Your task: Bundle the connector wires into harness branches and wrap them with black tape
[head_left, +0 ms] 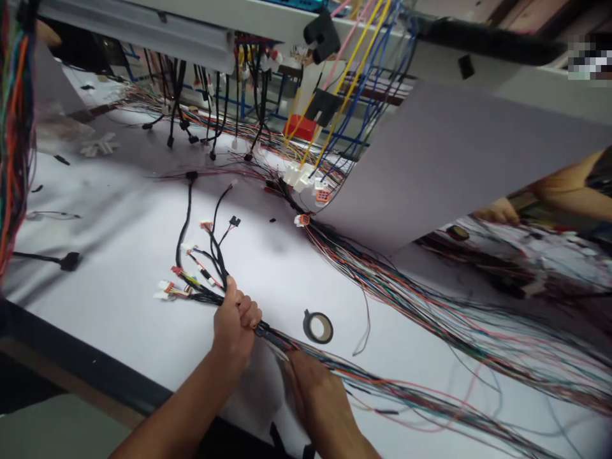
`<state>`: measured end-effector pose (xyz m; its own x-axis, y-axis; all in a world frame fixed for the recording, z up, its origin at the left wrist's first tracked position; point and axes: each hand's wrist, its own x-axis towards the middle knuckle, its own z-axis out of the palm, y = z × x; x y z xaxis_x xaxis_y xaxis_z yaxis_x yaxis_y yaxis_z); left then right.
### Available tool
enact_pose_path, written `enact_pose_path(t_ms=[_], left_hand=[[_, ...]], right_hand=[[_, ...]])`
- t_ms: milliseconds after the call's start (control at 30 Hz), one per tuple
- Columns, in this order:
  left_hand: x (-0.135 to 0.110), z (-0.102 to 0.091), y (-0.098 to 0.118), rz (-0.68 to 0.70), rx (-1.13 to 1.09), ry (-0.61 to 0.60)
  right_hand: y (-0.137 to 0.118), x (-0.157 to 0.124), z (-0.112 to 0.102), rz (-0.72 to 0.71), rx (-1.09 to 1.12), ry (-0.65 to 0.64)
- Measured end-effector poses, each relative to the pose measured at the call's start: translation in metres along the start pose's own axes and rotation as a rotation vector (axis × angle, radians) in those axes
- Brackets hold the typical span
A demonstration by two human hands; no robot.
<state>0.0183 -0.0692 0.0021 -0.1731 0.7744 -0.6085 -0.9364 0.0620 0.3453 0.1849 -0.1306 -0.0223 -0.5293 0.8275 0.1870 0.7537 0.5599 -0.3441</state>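
Wire bundle [268,333] clamped in left hand [234,325] near table edge [95,371]; right hand [313,389] grip unclear.

Wire harness [266,331] on the white desk [119,280], black-taped trunk, short branches fanning up-left to small white, red and black connectors, loose multicoloured wires trailing right

the harness [210,294] is wrapped in black, and its branch ends carry small white, red and orange plugs. the loose wires [430,306] are red, green, blue, brown and black, with a few pink strands. the tape roll [327,331] is black with a tan core. the table [119,255] is plain white and its front edge is black. the sheet [454,159] is pale grey. the hanging wires [356,64] are yellow, blue and pink. the box [300,126] is red. the connectors [299,176] are white. the wire curtain [14,127] mixes orange, red, green and blue.
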Motion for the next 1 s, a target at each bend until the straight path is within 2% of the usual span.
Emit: enact_pose_path(t_ms=[67, 167, 233, 367, 500, 600, 667, 833, 900, 933, 1000], left_hand=[[0.002, 0.0, 0.0, -0.015, 0.014, 0.009], [0.005, -0.001, 0.0, -0.056, 0.052, 0.034], [0.006, -0.004, 0.002, -0.105, 0.088, 0.043], [0.007, -0.009, 0.006, -0.211, 0.137, 0.029], [0.008, -0.012, 0.012, -0.273, 0.13, 0.026], [0.01, -0.012, 0.013, -0.302, 0.121, -0.007], [0.011, -0.012, 0.012, -0.276, 0.105, -0.019], [0.003, -0.008, 0.008, -0.186, 0.068, -0.011], [-0.003, -0.005, 0.009, -0.183, 0.052, -0.024], [-0.005, -0.004, 0.01, -0.191, 0.035, -0.039], [-0.009, -0.003, 0.013, -0.226, -0.009, -0.096]], right_hand=[[0.006, 0.005, -0.009, -0.114, 0.059, -0.051], [0.016, 0.015, -0.026, -0.364, 0.178, -0.147], [0.023, 0.022, -0.034, -0.474, 0.218, -0.169], [0.034, 0.029, -0.042, -0.525, 0.229, -0.153], [0.043, 0.026, -0.035, -0.551, 0.212, -0.162], [0.046, 0.018, -0.029, -0.508, 0.106, -0.063], [0.046, 0.01, -0.031, -0.461, 0.047, 0.019], [0.031, 0.005, -0.054, -0.346, 0.019, 0.11], [0.016, 0.015, -0.057, -0.233, 0.08, 0.082], [0.008, 0.023, -0.056, -0.181, 0.143, 0.028], [-0.009, 0.038, -0.048, -0.107, 0.325, -0.172]])
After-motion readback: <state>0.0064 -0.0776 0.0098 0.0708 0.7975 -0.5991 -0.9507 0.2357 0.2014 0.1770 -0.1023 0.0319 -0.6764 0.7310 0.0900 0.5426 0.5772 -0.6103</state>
